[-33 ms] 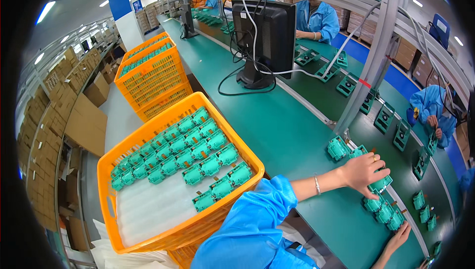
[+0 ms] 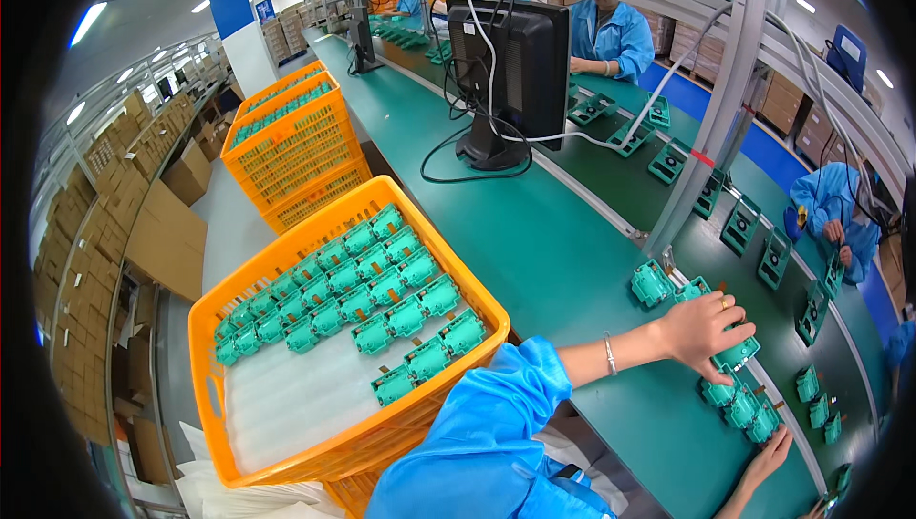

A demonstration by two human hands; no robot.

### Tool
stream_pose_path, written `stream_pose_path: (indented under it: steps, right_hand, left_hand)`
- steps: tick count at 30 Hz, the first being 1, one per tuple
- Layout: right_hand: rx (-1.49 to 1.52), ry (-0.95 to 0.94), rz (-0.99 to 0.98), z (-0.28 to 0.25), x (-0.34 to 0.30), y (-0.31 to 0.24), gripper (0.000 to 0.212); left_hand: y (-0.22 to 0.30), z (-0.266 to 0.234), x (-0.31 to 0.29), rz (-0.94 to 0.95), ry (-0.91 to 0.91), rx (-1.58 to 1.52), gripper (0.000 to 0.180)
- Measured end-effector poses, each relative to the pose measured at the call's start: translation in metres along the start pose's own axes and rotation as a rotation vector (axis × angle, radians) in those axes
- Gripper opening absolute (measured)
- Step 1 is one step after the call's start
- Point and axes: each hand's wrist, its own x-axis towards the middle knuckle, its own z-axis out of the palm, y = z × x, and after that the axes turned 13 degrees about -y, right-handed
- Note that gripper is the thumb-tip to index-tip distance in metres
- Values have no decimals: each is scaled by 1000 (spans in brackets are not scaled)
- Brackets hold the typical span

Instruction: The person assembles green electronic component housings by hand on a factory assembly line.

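Observation:
A line of green plastic housings point(image 2: 739, 408) with small brown tabs lies on the green bench at the right. My left hand point(image 2: 704, 330), wearing a ring and a bracelet, reaches across the bench from the lower middle. Its fingers and thumb are closed around a green housing point(image 2: 737, 355) in that line, partly covering it. At the near end, the fingers of my right hand point(image 2: 766, 464) grip the last housing point(image 2: 762, 425); part of that grip is hidden. Just beyond my left hand sit two more housings, one standing apart point(image 2: 653, 283) and one partly covered point(image 2: 693, 290).
An orange crate point(image 2: 212, 443) at my left holds rows of green housings on a white sheet. More orange crates point(image 2: 296, 161) are stacked behind it. A monitor point(image 2: 510, 71) and a metal post point(image 2: 706, 137) stand on the bench. Co-workers in blue sit across the line.

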Motion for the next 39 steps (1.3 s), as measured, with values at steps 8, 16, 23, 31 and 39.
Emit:
stream_pose_path:
  steps: [8,16,23,31,39]
  right_hand:
    - [74,-19,-24,4,6,-1,34]
    - [-81,-4,-42,-2,2,4,31]
    - [-115,24,-49,-8,0,11,31]
    - [-96,26,-29,-7,2,18,35]
    - [-101,-24,36,-14,0,21,39]
  left_hand:
    - [7,-87,79,221,-107,171,86]
    - [34,-252,-2,-50,-374,503,77]
    - [103,-383,-172,-1021,-406,817,67]
    - [169,-395,-305,-1660,-512,858,67]
    - [169,-380,-334,-1758,-590,751,68]
